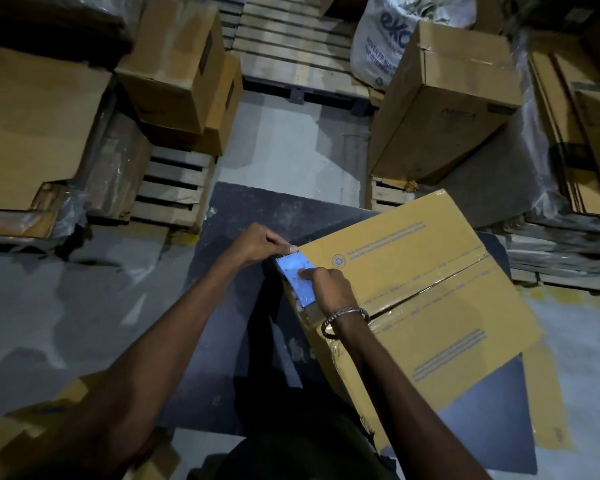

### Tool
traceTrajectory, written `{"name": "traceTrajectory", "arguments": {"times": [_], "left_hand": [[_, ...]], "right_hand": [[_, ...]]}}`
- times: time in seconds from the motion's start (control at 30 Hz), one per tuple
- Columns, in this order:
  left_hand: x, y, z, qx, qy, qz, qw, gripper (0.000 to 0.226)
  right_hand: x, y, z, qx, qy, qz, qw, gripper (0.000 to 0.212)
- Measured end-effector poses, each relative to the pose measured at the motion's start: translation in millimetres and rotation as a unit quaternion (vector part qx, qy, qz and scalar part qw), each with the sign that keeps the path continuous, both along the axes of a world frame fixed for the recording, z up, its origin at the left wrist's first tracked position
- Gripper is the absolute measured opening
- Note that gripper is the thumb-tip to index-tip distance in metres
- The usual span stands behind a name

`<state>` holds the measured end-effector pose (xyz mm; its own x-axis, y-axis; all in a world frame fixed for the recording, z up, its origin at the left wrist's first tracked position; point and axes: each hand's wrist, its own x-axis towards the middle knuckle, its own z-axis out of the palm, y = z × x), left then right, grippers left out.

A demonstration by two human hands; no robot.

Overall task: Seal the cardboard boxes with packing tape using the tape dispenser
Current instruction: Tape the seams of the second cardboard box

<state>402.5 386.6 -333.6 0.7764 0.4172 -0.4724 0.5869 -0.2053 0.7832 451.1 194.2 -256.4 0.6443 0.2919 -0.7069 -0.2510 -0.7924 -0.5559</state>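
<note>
A dim storeroom with a grey concrete floor (284, 147), patchy and worn. Wooden pallets (291, 39) lie ahead and to the left, some stacked with brown cartons (174, 64). A white printed sack (378, 46) leans at the far side. Flattened cardboard sheets (568, 133) are piled on the right, some under clear plastic wrap. A dark mat (257, 209) covers the near floor

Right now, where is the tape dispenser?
Middle of the head view, at the box's left corner: the dispenser sits between both hands.
</note>
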Motion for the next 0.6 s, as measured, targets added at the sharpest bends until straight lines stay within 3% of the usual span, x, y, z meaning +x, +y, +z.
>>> {"name": "traceTrajectory", "arguments": {"times": [0.13,0.27,0.53,0.6], "left_hand": [[0,-6,-6,0.121,-0.005,-0.027,0.992,0.019],[-5,-17,-6,0.201,-0.017,0.005,0.979,0.023],[-5,-22,-6,0.21,0.008,0.009,0.978,0.029],[2,-21,2,0.211,0.047,-0.01,0.976,0.048]], "right_hand": [[1,-1,-2,-0.008,-0.021,0.018,1.0,0.049],[2,-9,-3,-0.007,-0.016,0.018,1.0,0.053],[-18,-45,-3,-0.075,-0.025,0.065,0.995,0.059],[-20,-46,-7,-0.072,-0.032,0.065,0.995,0.056]]}}
